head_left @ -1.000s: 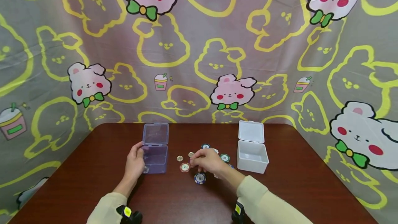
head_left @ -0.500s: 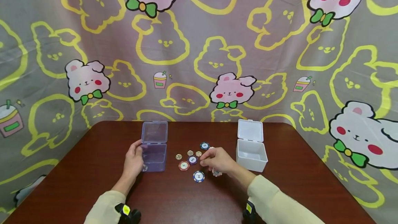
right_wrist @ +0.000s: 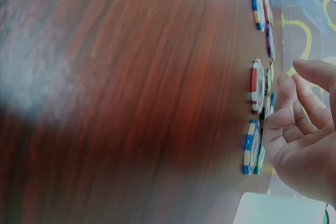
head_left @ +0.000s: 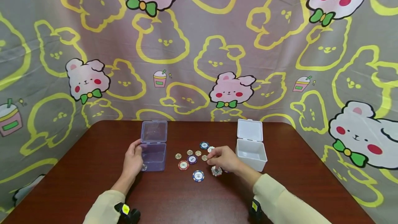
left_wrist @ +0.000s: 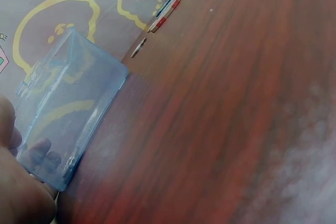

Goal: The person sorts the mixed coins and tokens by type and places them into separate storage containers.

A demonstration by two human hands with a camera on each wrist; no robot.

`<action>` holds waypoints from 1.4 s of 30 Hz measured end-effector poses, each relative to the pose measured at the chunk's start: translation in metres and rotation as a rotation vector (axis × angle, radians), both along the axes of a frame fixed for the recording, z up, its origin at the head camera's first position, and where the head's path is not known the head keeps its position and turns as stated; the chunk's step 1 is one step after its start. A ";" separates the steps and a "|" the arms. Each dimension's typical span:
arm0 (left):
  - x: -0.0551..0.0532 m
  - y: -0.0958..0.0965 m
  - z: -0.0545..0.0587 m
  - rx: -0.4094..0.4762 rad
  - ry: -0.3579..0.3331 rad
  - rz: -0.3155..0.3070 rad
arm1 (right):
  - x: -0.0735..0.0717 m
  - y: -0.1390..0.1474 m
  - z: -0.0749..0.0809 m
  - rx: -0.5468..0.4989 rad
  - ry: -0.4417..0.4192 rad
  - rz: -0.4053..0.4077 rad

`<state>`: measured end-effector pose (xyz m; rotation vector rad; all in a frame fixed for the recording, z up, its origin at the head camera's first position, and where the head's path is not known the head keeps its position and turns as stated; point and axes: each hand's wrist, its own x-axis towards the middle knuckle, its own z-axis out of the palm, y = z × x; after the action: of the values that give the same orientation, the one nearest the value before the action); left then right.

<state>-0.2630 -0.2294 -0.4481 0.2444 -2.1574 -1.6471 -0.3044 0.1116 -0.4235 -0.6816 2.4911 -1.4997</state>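
Note:
My left hand [head_left: 133, 160] holds the left side of a clear purplish plastic box [head_left: 155, 165] with its lid raised; in the left wrist view some fingers show through the box wall [left_wrist: 68, 114]. My right hand [head_left: 224, 160] hovers over poker chips, fingers bent and thumb apart from the index finger, with nothing seen between them in the right wrist view. A gold coin [head_left: 204, 157] lies right at its fingertips. Below the hand lies a black-and-white chip [head_left: 216, 171]; a white chip [head_left: 211, 149] is partly hidden behind it.
Left of the right hand lie several gold coins [head_left: 178, 156], a purple chip [head_left: 192, 159], a red chip [head_left: 183, 165] and a blue chip [head_left: 198, 176]. Behind them is another blue chip [head_left: 204, 145]. An open white box [head_left: 251, 160] stands to the right on the brown table [head_left: 155, 199].
My right hand has moved to the right across the chips, uncovering the purple chip and gold coins. My left hand has stayed at the plastic box. The head view has shifted slightly.

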 end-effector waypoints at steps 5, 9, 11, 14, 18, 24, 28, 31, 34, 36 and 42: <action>0.001 0.001 0.001 -0.009 0.010 0.003 | -0.003 0.007 -0.001 -0.005 0.005 0.000; 0.001 0.001 0.000 0.001 0.010 0.005 | -0.007 0.012 -0.004 0.003 0.007 -0.027; 0.000 0.000 -0.001 0.005 0.006 -0.002 | -0.009 0.014 -0.006 0.017 0.019 -0.042; 0.001 -0.001 -0.001 0.002 -0.005 -0.006 | -0.011 0.016 -0.006 0.031 0.040 -0.050; 0.002 -0.002 -0.001 0.003 -0.012 -0.012 | -0.010 0.016 -0.005 0.042 0.054 -0.044; 0.002 0.000 0.000 -0.005 -0.005 -0.007 | -0.011 0.009 -0.006 0.067 0.093 -0.061; 0.002 0.001 0.000 -0.011 0.008 -0.004 | -0.013 0.004 -0.009 0.099 0.124 -0.079; 0.002 0.001 -0.002 -0.010 0.011 -0.002 | -0.015 0.000 -0.011 0.121 0.152 -0.090; 0.000 0.002 -0.004 -0.013 0.026 0.004 | -0.016 -0.005 -0.012 0.149 0.186 -0.097; -0.001 0.002 -0.005 -0.015 0.037 0.010 | -0.017 -0.007 -0.012 0.168 0.205 -0.100; -0.003 0.001 -0.007 -0.011 0.045 0.018 | -0.017 -0.016 -0.011 0.221 0.220 -0.125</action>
<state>-0.2662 -0.2281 -0.4546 0.2208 -2.1248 -1.6152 -0.3210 0.0957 -0.4341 -0.6975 2.8573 -1.2169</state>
